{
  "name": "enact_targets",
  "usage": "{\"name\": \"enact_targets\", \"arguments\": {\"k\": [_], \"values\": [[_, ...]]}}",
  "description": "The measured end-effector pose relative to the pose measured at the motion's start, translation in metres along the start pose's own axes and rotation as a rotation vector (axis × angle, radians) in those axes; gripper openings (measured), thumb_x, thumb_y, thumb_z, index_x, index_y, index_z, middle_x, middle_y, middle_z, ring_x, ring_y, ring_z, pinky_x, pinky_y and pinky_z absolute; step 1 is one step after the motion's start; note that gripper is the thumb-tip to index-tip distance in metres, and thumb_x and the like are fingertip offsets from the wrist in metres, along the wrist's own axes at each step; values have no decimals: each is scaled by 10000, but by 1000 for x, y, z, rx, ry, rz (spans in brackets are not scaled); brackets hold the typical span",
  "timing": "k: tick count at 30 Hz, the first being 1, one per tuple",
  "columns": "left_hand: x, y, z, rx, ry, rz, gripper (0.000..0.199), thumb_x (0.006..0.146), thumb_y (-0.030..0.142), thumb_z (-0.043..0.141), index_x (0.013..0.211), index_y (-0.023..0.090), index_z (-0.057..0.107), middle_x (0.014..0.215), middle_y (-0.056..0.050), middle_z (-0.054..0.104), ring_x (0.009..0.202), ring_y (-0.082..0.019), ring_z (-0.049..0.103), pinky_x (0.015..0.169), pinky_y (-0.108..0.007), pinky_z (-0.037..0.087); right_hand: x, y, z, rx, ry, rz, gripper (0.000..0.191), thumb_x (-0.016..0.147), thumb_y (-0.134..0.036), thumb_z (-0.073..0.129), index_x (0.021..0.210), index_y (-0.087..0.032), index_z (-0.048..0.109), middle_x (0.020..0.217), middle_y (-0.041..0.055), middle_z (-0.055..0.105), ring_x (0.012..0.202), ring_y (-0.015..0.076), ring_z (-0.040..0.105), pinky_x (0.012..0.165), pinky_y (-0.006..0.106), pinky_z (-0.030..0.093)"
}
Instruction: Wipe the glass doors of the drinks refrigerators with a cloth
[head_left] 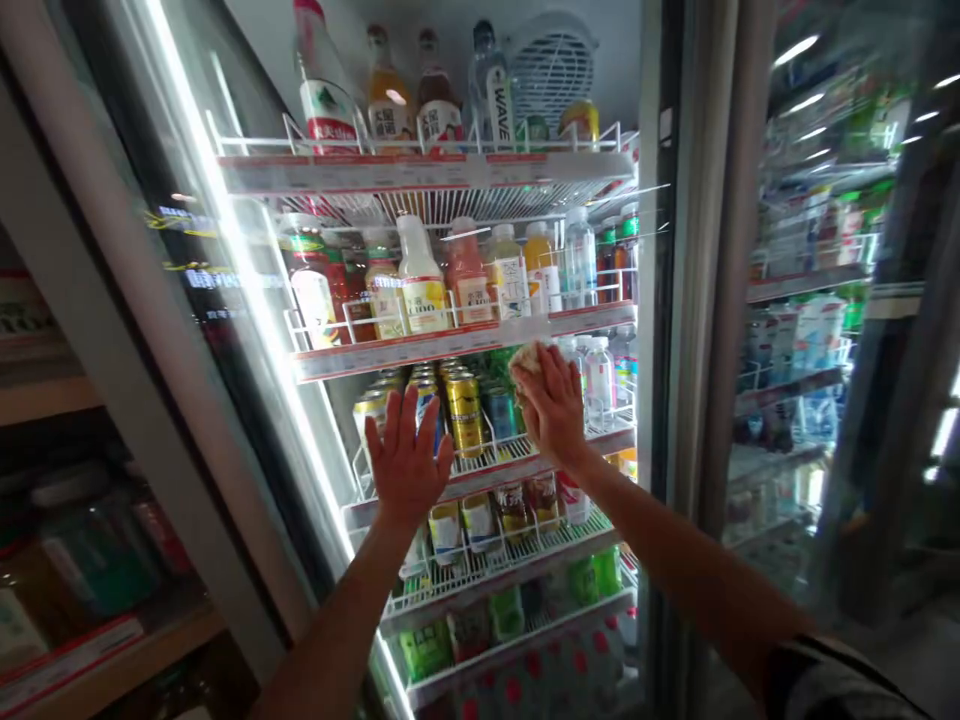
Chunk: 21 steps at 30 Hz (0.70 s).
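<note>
My right hand (553,400) is closed over a crumpled, light-coloured cloth (529,362), in front of the second shelf's edge strip and the bottles below it. My left hand (409,455) is raised with its fingers spread, holding nothing, in front of a row of cans. It hides some of them; a gold can (464,412) shows just to its right. Light streaks reflect off the glass (225,300) between me and the drinks cooler. Whether the left palm touches this glass, I cannot tell.
Wire shelves (480,172) inside the cooler carry bottles and cans, with a round fan grille (555,62) at the top back. A metal door frame (701,300) stands on the right, beside more stocked shelves (802,280). At the left, bottles (90,540) stand on another shelf.
</note>
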<state>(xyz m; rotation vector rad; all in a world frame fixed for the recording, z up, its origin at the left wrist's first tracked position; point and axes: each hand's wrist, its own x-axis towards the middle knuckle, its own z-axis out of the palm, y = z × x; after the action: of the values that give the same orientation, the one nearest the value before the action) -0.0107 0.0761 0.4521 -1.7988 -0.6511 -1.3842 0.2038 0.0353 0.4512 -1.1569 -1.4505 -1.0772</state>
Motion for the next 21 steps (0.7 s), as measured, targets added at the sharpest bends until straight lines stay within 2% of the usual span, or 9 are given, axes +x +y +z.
{"name": "enact_targets", "arguments": {"k": [2,6,8,13,15,18,19,21], "values": [[0,0,0,6,-10,-2,665,835,301,539,1428,266,241,1486,-63,258,1390,-233,187,1147,-465,71,-12,-6,1,9,-26,-27,500,852,-209,423,1342,-307,423,1475,28,332,1392,267,222,1100,516,279],[0,-1,0,31,-5,11,685,826,299,551,1432,260,233,1488,-64,246,1389,-236,190,1147,-459,80,-47,-16,1,38,-104,-196,493,843,-221,443,1328,-303,441,1425,33,416,1376,235,269,1092,471,306],[0,-1,0,18,-2,9,682,827,298,550,1430,265,235,1488,-62,248,1389,-235,192,1148,-458,78,-41,-13,2,41,-93,-187,492,845,-222,444,1327,-315,439,1432,25,408,1373,228,277,1097,472,295],[0,-1,1,5,7,-3,671,831,306,548,1427,276,242,1487,-56,255,1388,-231,197,1149,-454,72,-6,-5,5,20,44,3,561,853,-205,440,1383,-356,335,1487,13,310,1391,257,230,1097,534,267],[0,-1,1,14,11,6,674,827,304,554,1426,270,247,1487,-58,254,1389,-230,195,1150,-450,72,-11,-9,5,32,22,-32,570,856,-211,439,1397,-342,315,1484,27,314,1389,261,235,1096,525,276],[1,0,0,24,10,14,674,827,296,553,1427,259,248,1488,-62,251,1390,-230,193,1149,-449,77,-29,-10,2,51,-49,-180,573,857,-218,442,1407,-310,310,1462,51,355,1373,255,275,1089,489,306],[1,-1,0,26,9,14,674,829,295,550,1428,260,244,1489,-60,248,1390,-230,192,1149,-452,78,-32,-6,2,45,-50,-194,579,857,-215,441,1411,-313,300,1461,50,356,1368,255,287,1085,490,312],[1,-1,0,29,11,12,676,831,295,547,1430,268,235,1492,-53,240,1390,-231,194,1147,-460,83,-27,6,1,11,15,-117,601,860,-200,436,1419,-341,266,1482,37,316,1365,266,293,1076,513,316]]}}
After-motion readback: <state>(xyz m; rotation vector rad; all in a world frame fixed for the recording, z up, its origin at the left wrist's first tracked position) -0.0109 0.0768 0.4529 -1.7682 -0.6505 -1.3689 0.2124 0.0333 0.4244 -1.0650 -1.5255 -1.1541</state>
